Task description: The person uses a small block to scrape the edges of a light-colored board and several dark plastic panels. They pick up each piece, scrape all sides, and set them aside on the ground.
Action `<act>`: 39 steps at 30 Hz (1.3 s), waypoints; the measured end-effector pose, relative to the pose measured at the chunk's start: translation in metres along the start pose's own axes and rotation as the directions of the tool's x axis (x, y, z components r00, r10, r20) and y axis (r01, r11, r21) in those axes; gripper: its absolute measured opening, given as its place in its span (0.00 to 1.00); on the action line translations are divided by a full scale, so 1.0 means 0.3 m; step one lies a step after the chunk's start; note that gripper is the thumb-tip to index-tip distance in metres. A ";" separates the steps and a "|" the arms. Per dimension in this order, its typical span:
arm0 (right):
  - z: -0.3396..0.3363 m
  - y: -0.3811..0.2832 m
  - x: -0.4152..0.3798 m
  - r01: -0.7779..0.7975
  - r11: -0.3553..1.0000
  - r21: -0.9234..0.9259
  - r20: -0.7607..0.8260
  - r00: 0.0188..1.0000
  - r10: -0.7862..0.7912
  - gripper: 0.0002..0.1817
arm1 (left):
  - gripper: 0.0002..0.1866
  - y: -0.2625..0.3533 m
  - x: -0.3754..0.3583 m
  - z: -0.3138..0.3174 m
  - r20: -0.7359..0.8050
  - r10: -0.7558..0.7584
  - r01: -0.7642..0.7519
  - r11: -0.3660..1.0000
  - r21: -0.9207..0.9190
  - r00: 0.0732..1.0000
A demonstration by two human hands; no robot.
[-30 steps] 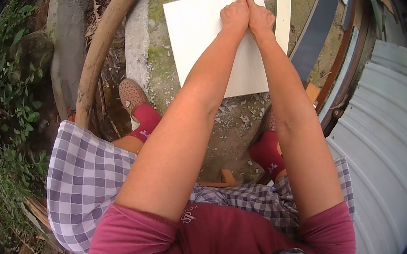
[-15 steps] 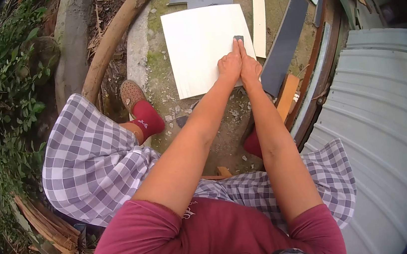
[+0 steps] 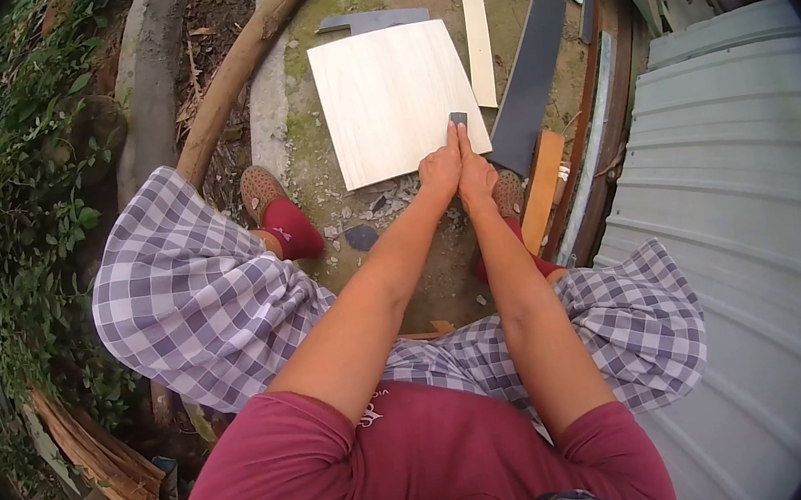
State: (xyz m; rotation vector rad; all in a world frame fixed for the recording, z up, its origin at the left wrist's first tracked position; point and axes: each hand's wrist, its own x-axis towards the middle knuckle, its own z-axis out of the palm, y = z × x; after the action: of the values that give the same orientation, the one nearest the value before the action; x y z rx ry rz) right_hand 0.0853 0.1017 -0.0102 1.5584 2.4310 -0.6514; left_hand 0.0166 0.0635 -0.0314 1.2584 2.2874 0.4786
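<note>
From the head view, your left hand [image 3: 438,171] and right hand [image 3: 477,172] press together, jointly pinching a small grey tool [image 3: 458,118] against the near right corner of the white tile [image 3: 391,98] lying flat on the concrete ground [image 3: 308,132].

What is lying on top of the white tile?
On the white tile, a small dark tool pressed by both hands, left hand, right hand. Its lower part is covered by fingers.

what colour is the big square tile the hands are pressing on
Off-white or pale cream, with faint streaks; the tile shows plainly in the head view, the only one.
</note>
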 end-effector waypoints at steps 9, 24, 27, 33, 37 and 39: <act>0.017 -0.041 -0.006 -0.001 0.996 0.088 0.026 1.000 -0.001 0.31 | 0.32 -0.064 -0.005 -0.023 0.004 0.039 -0.039 0.999 -0.003 0.999; -0.025 -0.180 0.244 0.088 0.996 -0.020 -0.001 0.996 -0.088 0.32 | 0.32 -0.107 0.212 -0.144 -0.010 -0.072 0.072 0.997 0.019 0.997; -0.045 -0.206 0.331 0.108 0.992 -0.062 -0.020 0.994 -0.110 0.32 | 0.31 -0.114 0.297 -0.167 -0.032 -0.070 0.071 0.997 0.019 0.997; -0.088 -0.239 0.536 0.122 0.983 -0.139 -0.029 0.991 -0.127 0.31 | 0.31 -0.116 0.500 -0.183 -0.085 -0.082 0.080 0.997 -0.022 0.993; -0.116 -0.246 0.659 0.145 0.984 -0.106 -0.058 0.987 -0.152 0.30 | 0.29 -0.106 0.614 -0.209 -0.145 -0.076 0.068 0.996 -0.063 0.986; -0.131 -0.243 0.713 0.167 0.974 -0.150 -0.072 0.981 -0.180 0.30 | 0.29 -0.099 0.674 -0.212 -0.144 -0.085 0.077 0.995 -0.064 0.986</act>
State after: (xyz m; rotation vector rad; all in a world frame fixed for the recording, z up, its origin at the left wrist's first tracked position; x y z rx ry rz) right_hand -0.0698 0.2687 -0.0369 1.3565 2.6339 -0.4339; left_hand -0.1326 0.2164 -0.0435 1.1311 2.4170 0.6223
